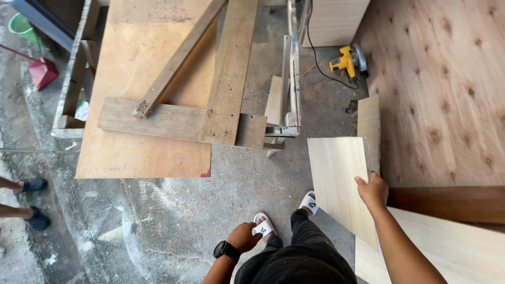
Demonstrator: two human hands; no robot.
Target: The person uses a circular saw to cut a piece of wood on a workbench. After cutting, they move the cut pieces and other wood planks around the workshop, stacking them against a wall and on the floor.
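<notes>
One pale board [341,184] stands on edge left of the big knotty plywood sheet [442,89], your right hand [373,192] pinching its right edge. Looks stiff, light, smooth-faced; grip lower w/ both hands, I'd say. Left hand [243,236] hangs loosely curled, holding nothing.

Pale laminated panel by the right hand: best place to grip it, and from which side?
Grip the pale panel along its long right edge, coming in from the right, where the right hand already pinches it. It is a thin flat sheet that looks tilted up, so that edge is exposed; the face gives nothing to hold. The left hand, at the knee, could probably steady the opposite edge.
</notes>
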